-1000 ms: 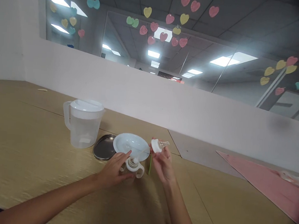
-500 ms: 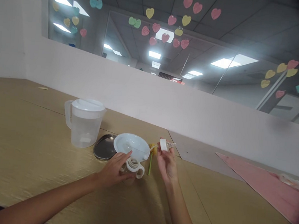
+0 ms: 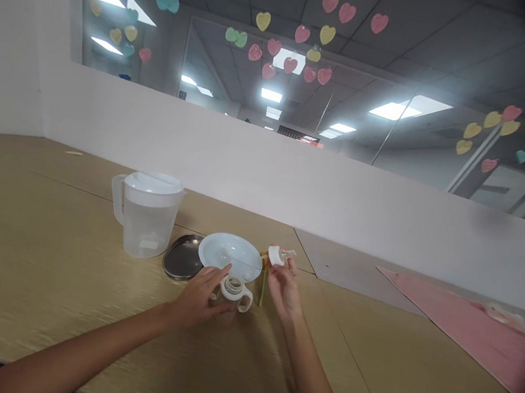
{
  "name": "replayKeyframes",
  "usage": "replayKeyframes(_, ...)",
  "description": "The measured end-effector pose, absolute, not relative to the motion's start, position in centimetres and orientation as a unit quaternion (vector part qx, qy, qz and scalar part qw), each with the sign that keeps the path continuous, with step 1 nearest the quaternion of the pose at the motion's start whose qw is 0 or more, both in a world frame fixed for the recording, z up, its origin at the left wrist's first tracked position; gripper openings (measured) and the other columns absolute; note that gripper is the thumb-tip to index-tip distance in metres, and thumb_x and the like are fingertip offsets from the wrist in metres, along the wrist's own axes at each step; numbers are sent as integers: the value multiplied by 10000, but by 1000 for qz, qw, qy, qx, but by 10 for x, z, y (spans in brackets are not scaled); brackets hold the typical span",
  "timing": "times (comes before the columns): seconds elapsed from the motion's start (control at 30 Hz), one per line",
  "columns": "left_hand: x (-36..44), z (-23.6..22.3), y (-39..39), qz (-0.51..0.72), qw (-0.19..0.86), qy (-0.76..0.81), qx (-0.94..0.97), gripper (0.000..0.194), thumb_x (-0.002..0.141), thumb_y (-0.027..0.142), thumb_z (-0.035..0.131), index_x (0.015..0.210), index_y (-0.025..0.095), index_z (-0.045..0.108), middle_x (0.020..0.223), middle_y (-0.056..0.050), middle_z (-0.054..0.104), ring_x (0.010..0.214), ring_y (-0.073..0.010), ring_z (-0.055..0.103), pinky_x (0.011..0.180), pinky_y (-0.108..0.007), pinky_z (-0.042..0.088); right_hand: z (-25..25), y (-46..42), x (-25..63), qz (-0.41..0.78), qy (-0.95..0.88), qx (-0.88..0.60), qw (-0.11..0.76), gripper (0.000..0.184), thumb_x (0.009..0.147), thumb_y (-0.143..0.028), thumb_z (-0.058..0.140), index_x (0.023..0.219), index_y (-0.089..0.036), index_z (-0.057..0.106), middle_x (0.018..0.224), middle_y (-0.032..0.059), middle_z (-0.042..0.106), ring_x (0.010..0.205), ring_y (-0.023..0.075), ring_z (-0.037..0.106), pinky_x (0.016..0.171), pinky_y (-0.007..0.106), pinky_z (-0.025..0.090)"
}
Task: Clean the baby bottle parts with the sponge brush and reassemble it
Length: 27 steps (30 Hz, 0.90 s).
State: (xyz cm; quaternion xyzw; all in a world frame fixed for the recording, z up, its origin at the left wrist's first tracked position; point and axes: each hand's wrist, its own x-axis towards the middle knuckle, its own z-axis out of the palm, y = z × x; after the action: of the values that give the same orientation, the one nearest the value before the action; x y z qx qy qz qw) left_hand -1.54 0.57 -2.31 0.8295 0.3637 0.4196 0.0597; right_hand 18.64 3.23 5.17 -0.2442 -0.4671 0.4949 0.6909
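A small clear baby bottle (image 3: 232, 293) with white handles stands open-topped on the wooden table (image 3: 56, 277). My left hand (image 3: 200, 297) is wrapped round its left side and steadies it. My right hand (image 3: 283, 286) is raised just right of the bottle, fingers pinched on the white screw cap with its clear teat (image 3: 278, 255). A white plate (image 3: 229, 255) lies just behind the bottle. A green-handled brush (image 3: 263, 284) with a yellow tip lies between the plate and my right hand.
A clear lidded jug (image 3: 146, 214) holding water stands at the left, with a round metal lid (image 3: 182, 258) beside it. A pink mat (image 3: 470, 325) covers the table's right side. A low white wall (image 3: 335, 196) runs behind, below a window with paper hearts.
My right hand lifted the cap and teat off the bottle, swung out to the right, then came back a little closer. My left hand stayed on the bottle.
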Motion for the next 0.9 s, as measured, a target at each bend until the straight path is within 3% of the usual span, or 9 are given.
replayKeyframes(0.27, -15, -24, 7, 418, 55, 364, 830, 775, 816, 554, 535, 1435, 205, 227, 1193, -115, 579, 1089, -261, 527, 952, -423, 395, 40, 36, 183, 480, -479, -295, 674, 400, 582, -202, 728, 955, -235, 586, 1086, 21, 632, 1084, 191, 553, 1030, 398, 354)
replayKeyframes(0.47, -16, -24, 6, 420, 49, 363, 830, 765, 810, 554, 545, 1424, 207, 250, 1208, -109, 576, 1100, -257, 524, 954, -411, 397, 26, 39, 176, 445, -554, -352, 609, 484, 579, -304, 767, 991, -238, 521, 1084, 39, 607, 1036, 203, 563, 952, 386, 422)
replayKeyframes(0.73, -17, -23, 7, 411, 48, 351, 840, 756, 817, 557, 530, 1421, 203, 247, 1223, -115, 562, 1098, -254, 518, 952, -413, 391, 18, 33, 178, 284, -743, -402, 454, 420, 807, -438, 546, 1140, -192, 471, 1076, 70, 582, 978, 204, 557, 810, 316, 471)
replayKeyframes(0.9, -17, -22, 7, 406, 48, 354, 841, 751, 817, 560, 528, 1415, 201, 252, 1212, -110, 566, 1078, -251, 521, 948, -415, 390, 20, 33, 180, 221, -772, -413, 429, 378, 838, -430, 486, 1118, -176, 482, 1067, 70, 588, 966, 214, 558, 861, 347, 440)
